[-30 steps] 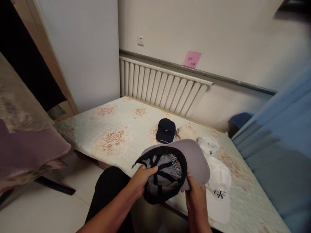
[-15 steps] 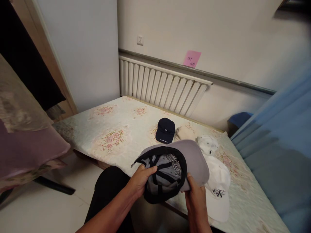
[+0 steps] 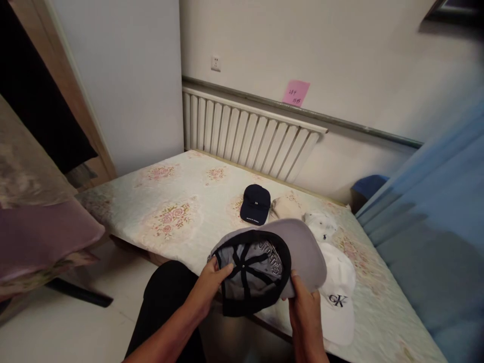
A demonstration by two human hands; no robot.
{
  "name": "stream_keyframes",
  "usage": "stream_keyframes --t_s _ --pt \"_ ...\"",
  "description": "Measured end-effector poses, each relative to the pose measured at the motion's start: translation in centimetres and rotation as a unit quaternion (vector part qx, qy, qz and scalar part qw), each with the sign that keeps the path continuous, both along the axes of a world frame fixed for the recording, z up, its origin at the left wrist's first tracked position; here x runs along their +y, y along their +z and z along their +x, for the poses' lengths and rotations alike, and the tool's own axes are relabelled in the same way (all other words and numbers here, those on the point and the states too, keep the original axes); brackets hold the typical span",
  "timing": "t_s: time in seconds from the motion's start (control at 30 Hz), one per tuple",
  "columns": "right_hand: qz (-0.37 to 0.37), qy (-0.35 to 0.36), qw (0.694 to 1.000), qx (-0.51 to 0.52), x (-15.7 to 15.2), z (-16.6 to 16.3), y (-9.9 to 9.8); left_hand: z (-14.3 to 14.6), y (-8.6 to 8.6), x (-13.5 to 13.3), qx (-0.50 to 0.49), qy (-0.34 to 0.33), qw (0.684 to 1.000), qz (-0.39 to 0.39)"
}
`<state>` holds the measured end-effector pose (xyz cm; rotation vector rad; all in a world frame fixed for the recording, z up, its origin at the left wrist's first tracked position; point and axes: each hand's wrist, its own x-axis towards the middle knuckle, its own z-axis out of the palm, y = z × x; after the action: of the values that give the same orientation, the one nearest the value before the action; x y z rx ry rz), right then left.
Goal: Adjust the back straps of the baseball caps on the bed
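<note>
Between my hands is a grey baseball cap [image 3: 302,252], its inside with black seam tape and sweatband turned toward me. My left hand [image 3: 212,280] grips the back rim at left, thumb inside the crown. My right hand [image 3: 305,302] pinches the brim's near edge where it meets the crown. Beyond it on the bed lie a navy cap [image 3: 255,204], a partly hidden beige cap [image 3: 282,209] and a white cap [image 3: 319,224] with a small dark emblem. A larger white cap [image 3: 338,282] with black letters lies right of my right hand.
The bed [image 3: 174,186] has a pale floral cover. Behind it are a white radiator [image 3: 242,126] and a pink note [image 3: 296,93] on the wall. A blue curtain [image 3: 434,227] hangs at right; clothes [image 3: 41,237] hang at left. My black-clad knee [image 3: 170,287] is below.
My left hand has shifted slightly left along the cap's back rim, and the crown has opened out wider. My right hand keeps its hold on the brim.
</note>
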<state>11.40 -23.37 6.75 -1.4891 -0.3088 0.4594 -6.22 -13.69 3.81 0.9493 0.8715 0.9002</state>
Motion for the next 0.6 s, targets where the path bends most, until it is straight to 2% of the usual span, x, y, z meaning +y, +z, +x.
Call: stream_keyframes --t_s 0.07,0.13,0.17,0.23,0.3,0.37,0.47,0.6 --pt "-0.034 -0.018 0.999 -0.026 -0.3 0.2 0.2 -0.3 -0.7 -0.1 0.132 0.111 0.982 0.080" --pt "-0.051 -0.033 0.997 -0.047 -0.5 0.3 0.3 -0.5 -1.1 -0.4 0.219 0.171 0.947 0.164" --pt "-0.053 -0.040 0.996 -0.056 -0.6 0.3 0.3 -0.5 -1.2 -0.5 0.237 0.164 0.937 0.198" --pt "-0.057 -0.048 0.995 -0.071 -0.8 0.2 0.3 -0.5 -1.1 -1.0 0.251 0.082 0.937 0.227" --pt "-0.066 -0.039 0.994 -0.076 -0.8 0.1 0.2 -0.2 -0.9 -1.4 0.253 -0.029 0.945 0.205" --pt "-0.071 -0.016 0.995 -0.071 -0.7 0.1 0.1 0.2 -0.6 -1.7 0.247 -0.087 0.947 0.186" --pt "-0.046 0.009 0.998 -0.036 -0.4 0.0 -0.2 1.0 0.3 -1.9 0.219 -0.069 0.944 0.236" --pt "0.088 0.059 0.992 0.066 0.3 -0.6 -0.9 2.1 1.2 -1.8 0.210 -0.013 0.927 0.310"
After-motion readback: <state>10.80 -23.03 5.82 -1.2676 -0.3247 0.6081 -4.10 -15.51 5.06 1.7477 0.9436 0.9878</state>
